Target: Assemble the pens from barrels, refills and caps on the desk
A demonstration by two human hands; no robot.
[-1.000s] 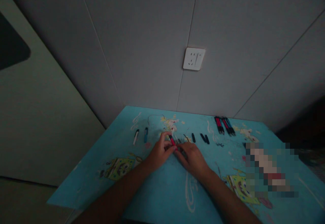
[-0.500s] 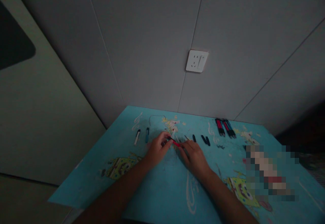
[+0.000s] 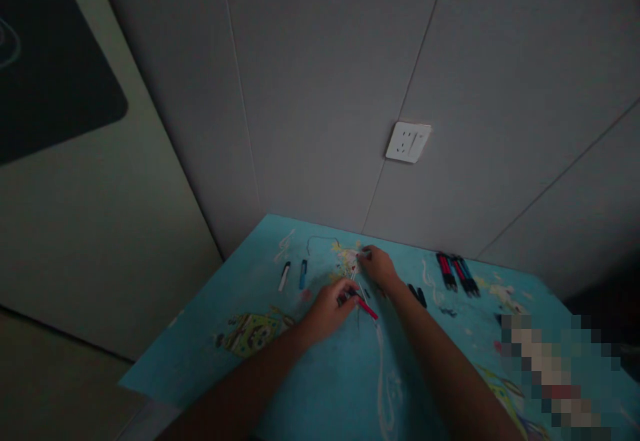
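Observation:
My left hand (image 3: 330, 306) is closed on a red pen barrel (image 3: 367, 308) that sticks out to the right, low over the blue cartoon-printed table (image 3: 320, 387). My right hand (image 3: 379, 265) has reached further back. Its fingers are pinched at some small pale parts (image 3: 350, 257) near the table's middle rear; what they hold is too small to make out. Thin pale refills lie between the two hands.
A white pen piece (image 3: 284, 275) and a blue one (image 3: 303, 273) lie at the left rear. Dark caps (image 3: 418, 294) lie right of my right arm. A bundle of red and blue pens (image 3: 457, 272) sits at the right rear. A wall socket (image 3: 408, 141) hangs above.
My right hand let go of the red pen and reached back to the small parts at the rear. My left hand keeps the red barrel. The camera view shifted left.

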